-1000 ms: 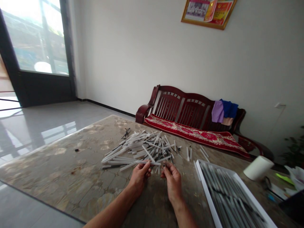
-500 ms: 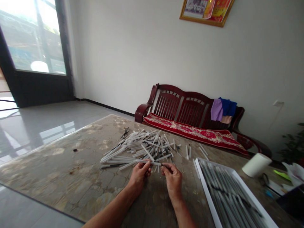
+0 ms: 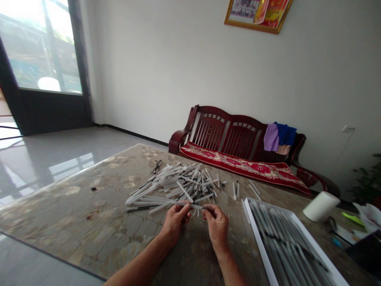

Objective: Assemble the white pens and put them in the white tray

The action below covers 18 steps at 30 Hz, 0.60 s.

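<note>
Left hand (image 3: 175, 220): closed, thumb pressed over bent fingers, clamped on one slim white tube (image 3: 195, 206), which lies across the near side of the pile and points right. Right hand (image 3: 217, 222): just right of the left hand and apart from it, thumb and fingertips pinched together on a small dark piece (image 3: 204, 208) at the tube's right end; too small to tell whether the two are joined. Table (image 3: 125, 230): stone-patterned top, beneath both hands. Pile of tubes (image 3: 178, 182): white and translucent, some with dark parts, heaped at odd angles just beyond the hands. Glasses (image 3: 156, 167): dark-framed, at the far left edge of the pile. Dark scrap (image 3: 94, 189): alone on the left of the table, well apart from the pile. Loose tubes (image 3: 234, 190): a few, lying right of the pile. Box (image 3: 258, 238): white, shallow, open, near right, filled with tubes (image 3: 288, 242) laid side by side. Roll (image 3: 321, 206): white, tipped, beyond the box on its right. Bench (image 3: 237, 143): dark red wood, on the far side of the table, with a red patterned seat cover (image 3: 247, 165) and purple, blue and peach cloths (image 3: 278, 138) over its back. Framed picture (image 3: 257, 16): gilt-edged, on the far wall. Door (image 3: 55, 111): dark-framed, glazed, far left.
</note>
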Motion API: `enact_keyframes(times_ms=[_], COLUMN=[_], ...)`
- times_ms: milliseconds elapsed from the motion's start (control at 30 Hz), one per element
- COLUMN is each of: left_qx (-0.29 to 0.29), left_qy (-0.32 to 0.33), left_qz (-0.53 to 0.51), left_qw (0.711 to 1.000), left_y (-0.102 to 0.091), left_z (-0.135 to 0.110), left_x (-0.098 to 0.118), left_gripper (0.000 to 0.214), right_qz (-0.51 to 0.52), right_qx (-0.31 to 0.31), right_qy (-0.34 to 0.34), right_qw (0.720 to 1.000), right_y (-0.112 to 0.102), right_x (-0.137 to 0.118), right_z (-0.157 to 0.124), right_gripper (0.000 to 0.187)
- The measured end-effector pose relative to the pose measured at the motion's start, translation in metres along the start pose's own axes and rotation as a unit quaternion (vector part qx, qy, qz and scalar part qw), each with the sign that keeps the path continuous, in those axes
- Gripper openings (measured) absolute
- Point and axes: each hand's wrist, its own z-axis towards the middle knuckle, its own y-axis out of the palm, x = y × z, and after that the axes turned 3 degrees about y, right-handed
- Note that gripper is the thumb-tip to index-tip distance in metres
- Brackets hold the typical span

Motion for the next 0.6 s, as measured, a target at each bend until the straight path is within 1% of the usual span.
enact_keyframes(times_ms=[100, 167, 233, 333, 433, 533, 600], left_qx=[-0.003, -0.003, -0.005, -0.015, -0.022, -0.018, -0.016], left_qy=[0.008, 0.010, 0.008, 0.010, 0.021, 0.023, 0.017], left_qz=[0.013, 0.013, 0.015, 0.034, 0.051, 0.048, 0.047], left_qw=[1.000, 1.000, 1.000, 0.999, 0.998, 0.998, 0.999], left_y=[0.000, 0.000, 0.000, 0.000, 0.001, 0.001, 0.002], left_z=[-0.001, -0.001, -0.002, -0.005, -0.007, -0.008, -0.007], left_x=[0.001, 0.001, 0.001, 0.001, 0.001, 0.001, 0.002], left_gripper=[0.044, 0.045, 0.046, 0.045, 0.043, 0.044, 0.044], right_qz=[-0.003, -0.005, -0.030, -0.099, -0.149, -0.150, -0.144], right_qx=[-0.014, -0.027, -0.045, -0.072, -0.078, -0.089, -0.100], right_qy=[0.004, 0.016, 0.018, -0.008, -0.045, -0.049, -0.058], right_qw=[1.000, 1.000, 0.998, 0.992, 0.985, 0.983, 0.983], right_y=[-0.002, -0.002, -0.004, -0.006, -0.007, -0.008, -0.007], right_x=[0.000, 0.000, 0.000, 0.001, 0.000, -0.006, -0.009], right_z=[0.000, 0.000, -0.001, -0.002, -0.003, -0.005, -0.006], right_gripper=[0.019, 0.024, 0.029, 0.038, 0.046, 0.048, 0.044])
